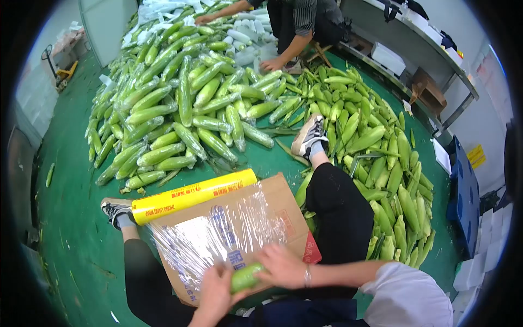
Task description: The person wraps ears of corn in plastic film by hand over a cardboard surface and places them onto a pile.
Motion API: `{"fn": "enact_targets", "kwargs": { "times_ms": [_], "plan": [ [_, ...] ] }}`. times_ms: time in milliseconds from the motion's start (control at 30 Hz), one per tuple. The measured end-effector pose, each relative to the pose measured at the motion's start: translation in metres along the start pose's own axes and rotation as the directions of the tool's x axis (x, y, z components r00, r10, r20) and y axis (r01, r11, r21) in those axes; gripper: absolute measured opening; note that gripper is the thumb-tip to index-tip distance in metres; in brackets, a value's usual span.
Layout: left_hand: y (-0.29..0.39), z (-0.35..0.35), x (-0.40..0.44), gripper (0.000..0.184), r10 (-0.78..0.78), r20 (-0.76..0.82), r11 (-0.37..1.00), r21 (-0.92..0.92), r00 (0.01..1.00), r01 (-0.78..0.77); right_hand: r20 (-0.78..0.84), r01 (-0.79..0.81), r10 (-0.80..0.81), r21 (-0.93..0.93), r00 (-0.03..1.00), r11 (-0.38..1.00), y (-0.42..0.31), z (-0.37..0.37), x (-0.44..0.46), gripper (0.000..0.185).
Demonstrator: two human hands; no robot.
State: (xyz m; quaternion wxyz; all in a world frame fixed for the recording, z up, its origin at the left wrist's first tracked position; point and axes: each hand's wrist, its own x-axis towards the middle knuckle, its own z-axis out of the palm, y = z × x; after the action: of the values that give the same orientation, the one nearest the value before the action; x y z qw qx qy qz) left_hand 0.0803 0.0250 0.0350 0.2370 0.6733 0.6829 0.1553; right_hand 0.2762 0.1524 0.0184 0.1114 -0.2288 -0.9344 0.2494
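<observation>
An ear of corn in its green husk is held between my two hands, low over a cardboard sheet on my lap. My left hand grips its left end, and my right hand is closed round the other end, slightly blurred. Clear plastic film stretches over the cardboard toward my hands. It comes from a yellow roll of cling wrap lying along the far edge of the cardboard. Whether film is round this ear I cannot tell.
Ahead lies a large heap of film-wrapped corn. Unwrapped husked corn is piled along my right leg. Another person crouches at the back, hands on the heap. A metal table and blue pallet stand at right.
</observation>
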Motion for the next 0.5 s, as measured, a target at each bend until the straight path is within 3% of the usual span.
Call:
{"fn": "enact_targets", "kwargs": {
  "times_ms": [67,100,133,167,200,233,300,333,367,400,433,500],
  "plan": [
    [-0.008,-0.017,0.018,0.067,-0.078,-0.336,0.974,0.174,0.939,0.143,-0.177,-0.12,0.087,-0.187,0.98,0.975,0.021,-0.001,0.059,0.035],
    [-0.022,-0.016,0.027,0.066,-0.004,-0.429,0.96,0.251,0.903,0.123,-0.126,-0.076,0.045,-0.253,0.991,0.965,0.034,-0.007,0.098,0.036],
    [-0.03,-0.021,0.04,0.065,0.096,-0.385,0.979,0.205,0.918,-0.017,-0.084,-0.027,0.0,-0.32,0.996,0.947,0.041,-0.003,0.133,0.038],
    [-0.034,-0.025,0.053,0.066,0.107,-0.379,0.97,0.243,0.919,-0.013,0.174,-0.024,0.01,0.078,0.985,0.997,0.042,0.019,0.161,0.041],
    [-0.038,-0.027,0.064,0.067,0.118,-0.378,0.961,0.277,0.918,-0.01,0.406,-0.113,-0.087,0.446,0.91,0.888,0.042,0.031,0.184,0.046],
    [-0.043,-0.023,0.071,0.065,0.062,-0.362,0.976,0.219,0.93,0.021,0.507,-0.092,-0.183,0.471,0.842,0.877,0.039,0.028,0.197,0.048],
    [-0.056,-0.019,0.073,0.062,-0.044,-0.289,0.991,0.108,0.956,0.078,0.661,-0.087,-0.358,0.541,0.66,0.837,0.033,0.017,0.211,0.054],
    [-0.046,-0.014,0.06,0.061,-0.015,-0.262,0.985,0.16,0.965,0.059,0.59,0.123,-0.441,0.5,0.677,0.857,0.038,0.032,0.198,0.058],
    [-0.022,-0.011,0.048,0.06,-0.191,-0.138,0.98,-0.074,0.972,0.182,0.522,0.33,-0.528,0.428,0.67,0.841,0.043,0.05,0.177,0.062],
    [0.006,-0.013,0.036,0.061,-0.341,0.071,0.925,-0.154,0.938,0.348,0.594,0.31,-0.397,0.247,0.7,0.918,0.03,0.037,0.149,0.07],
    [0.018,0.006,0.015,0.065,-0.333,0.084,0.901,-0.266,0.939,0.343,0.592,0.401,-0.388,0.116,0.707,0.909,0.02,0.019,0.132,0.075],
    [0.042,0.035,-0.023,0.032,-0.365,0.308,0.681,-0.556,0.879,0.477,0.458,0.423,-0.424,0.111,0.781,0.899,0.024,0.022,0.113,0.077]
  ]
}}
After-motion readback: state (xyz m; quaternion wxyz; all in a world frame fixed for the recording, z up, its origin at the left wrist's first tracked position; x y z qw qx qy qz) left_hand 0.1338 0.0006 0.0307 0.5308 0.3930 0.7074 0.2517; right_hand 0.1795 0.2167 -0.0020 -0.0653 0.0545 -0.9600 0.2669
